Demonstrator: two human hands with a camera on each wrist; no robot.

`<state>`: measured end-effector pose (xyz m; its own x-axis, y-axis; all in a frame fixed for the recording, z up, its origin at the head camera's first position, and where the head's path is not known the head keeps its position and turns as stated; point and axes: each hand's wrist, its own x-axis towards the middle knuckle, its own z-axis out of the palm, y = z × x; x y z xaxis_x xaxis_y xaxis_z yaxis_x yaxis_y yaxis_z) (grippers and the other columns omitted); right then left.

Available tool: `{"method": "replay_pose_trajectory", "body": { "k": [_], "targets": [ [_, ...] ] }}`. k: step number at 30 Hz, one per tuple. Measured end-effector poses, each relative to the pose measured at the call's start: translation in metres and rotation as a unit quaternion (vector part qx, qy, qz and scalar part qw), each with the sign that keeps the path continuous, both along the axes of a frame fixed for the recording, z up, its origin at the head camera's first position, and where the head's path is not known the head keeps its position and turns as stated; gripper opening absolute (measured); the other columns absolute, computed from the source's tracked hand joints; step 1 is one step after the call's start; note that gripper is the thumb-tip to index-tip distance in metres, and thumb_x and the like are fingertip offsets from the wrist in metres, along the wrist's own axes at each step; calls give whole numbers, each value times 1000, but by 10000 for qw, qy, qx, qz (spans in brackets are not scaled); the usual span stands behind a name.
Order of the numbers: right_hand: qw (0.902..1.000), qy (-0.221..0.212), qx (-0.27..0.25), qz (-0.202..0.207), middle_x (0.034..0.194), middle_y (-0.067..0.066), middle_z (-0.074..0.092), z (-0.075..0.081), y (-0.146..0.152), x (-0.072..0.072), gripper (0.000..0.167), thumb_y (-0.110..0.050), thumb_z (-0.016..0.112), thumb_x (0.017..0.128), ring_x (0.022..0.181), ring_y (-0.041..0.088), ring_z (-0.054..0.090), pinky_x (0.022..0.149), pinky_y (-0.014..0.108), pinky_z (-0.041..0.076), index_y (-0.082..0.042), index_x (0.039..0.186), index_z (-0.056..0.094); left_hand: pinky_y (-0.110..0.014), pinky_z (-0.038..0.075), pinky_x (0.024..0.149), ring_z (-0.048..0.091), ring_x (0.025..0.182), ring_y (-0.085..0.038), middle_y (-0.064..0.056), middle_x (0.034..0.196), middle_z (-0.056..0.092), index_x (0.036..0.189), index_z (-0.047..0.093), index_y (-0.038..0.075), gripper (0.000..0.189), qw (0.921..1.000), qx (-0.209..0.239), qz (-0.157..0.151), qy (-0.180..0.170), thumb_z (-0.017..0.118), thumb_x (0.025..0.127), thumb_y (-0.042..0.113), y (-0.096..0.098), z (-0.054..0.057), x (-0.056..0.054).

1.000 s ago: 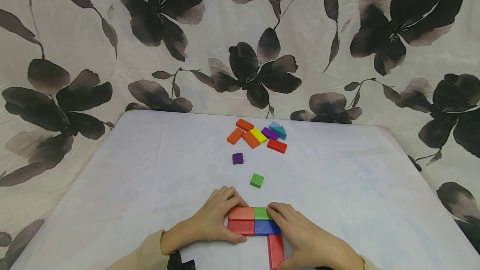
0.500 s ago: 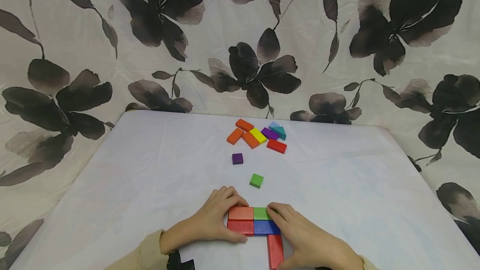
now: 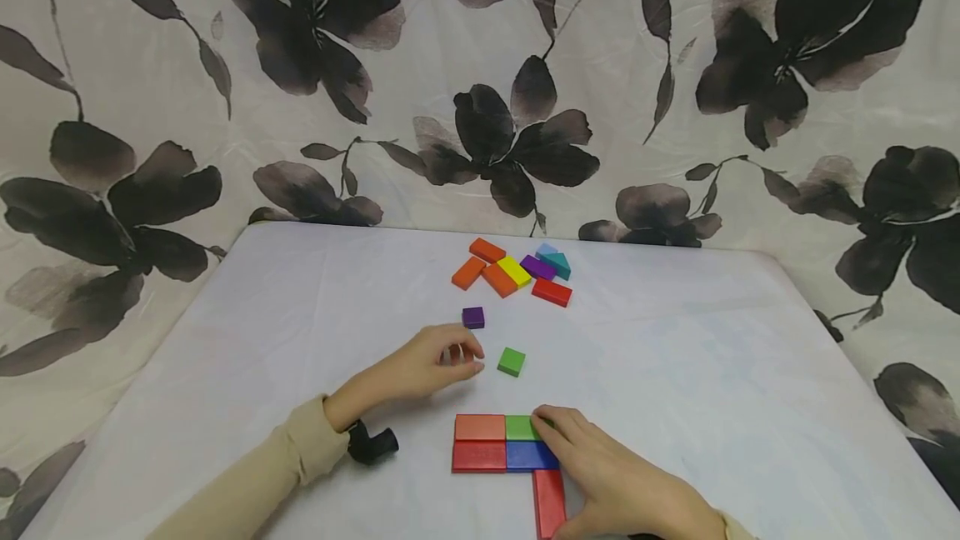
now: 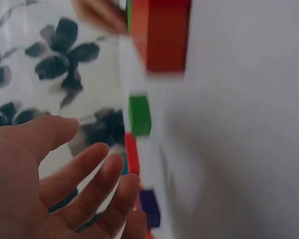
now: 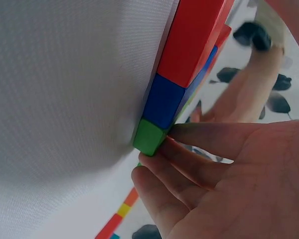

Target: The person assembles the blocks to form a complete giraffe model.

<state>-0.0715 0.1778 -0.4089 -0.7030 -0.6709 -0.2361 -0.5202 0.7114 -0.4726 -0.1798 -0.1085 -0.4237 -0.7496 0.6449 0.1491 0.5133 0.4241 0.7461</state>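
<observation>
My left hand (image 3: 423, 365) is above the table, its fingers apart and loosely bent with nothing between them. Just right of its fingertips lies a loose green block (image 3: 512, 362), and a purple block (image 3: 473, 317) is slightly beyond. In front of me, blocks lie edge to edge: orange (image 3: 480, 426), red (image 3: 478, 457), blue (image 3: 531, 456) and green (image 3: 519, 427), with a long red block (image 3: 549, 502) extending toward me. My right hand (image 3: 622, 482) rests along their right side. In the right wrist view its fingertips touch the end green block (image 5: 150, 137).
At the far side of the white table (image 3: 712, 357) lies a loose cluster of blocks, including a yellow block (image 3: 514, 272), a red block (image 3: 552, 292) and a teal triangular block (image 3: 557, 265). A floral cloth (image 3: 480, 23) hangs behind the table.
My left hand has left the left side of the joined blocks and moved forward, close to the loose green block. The right hand stays in place against the blocks.
</observation>
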Motion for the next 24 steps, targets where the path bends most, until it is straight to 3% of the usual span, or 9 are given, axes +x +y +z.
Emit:
{"method": "replay_pose_trajectory", "body": {
  "k": [6,9,12,15,18,24],
  "targets": [
    [9999,50,-117,94,155,1,29,-1,2,0,119,-82,64,69,138,19,32,108,44,40,-6,155,30,-29,48,70,56,85,-18,-1,92,63,105,71,3,13,9967,-266,603,472,66,94,10,-2,15,-61],
    [9999,12,-118,88,156,2,29,0,3,0,119,-81,64,70,138,19,31,107,42,41,-6,155,30,-34,49,76,56,89,-23,-7,98,63,109,70,0,17,9919,-619,930,611,64,95,7,-3,17,-90],
    [9999,-74,-107,72,156,2,28,0,2,0,119,-81,64,70,138,20,31,106,42,42,-7,156,29,-41,50,89,56,100,-29,-13,111,61,116,68,-1,24,9852,-1149,1113,615,62,94,6,-4,16,-111],
    [9999,-130,-73,57,157,1,27,1,1,0,119,-81,64,70,139,20,31,106,42,42,-8,156,28,-48,41,105,50,120,-34,-17,133,54,131,61,0,36,9772,-1790,982,575,62,96,9,-6,13,-124],
    [9999,-135,-69,70,157,1,26,1,2,0,118,-81,65,70,139,19,30,107,42,41,-8,156,28,-51,30,113,39,136,-36,-17,149,43,143,52,2,48,9713,-2205,693,557,63,97,14,-6,8,-133],
    [9999,-116,-62,91,158,1,26,1,3,-1,118,-80,64,71,140,19,29,107,42,41,-8,156,27,-48,26,115,31,143,-37,-18,156,35,146,45,-1,58,9761,-2096,389,425,68,95,16,-4,1,-140]
  ]
}}
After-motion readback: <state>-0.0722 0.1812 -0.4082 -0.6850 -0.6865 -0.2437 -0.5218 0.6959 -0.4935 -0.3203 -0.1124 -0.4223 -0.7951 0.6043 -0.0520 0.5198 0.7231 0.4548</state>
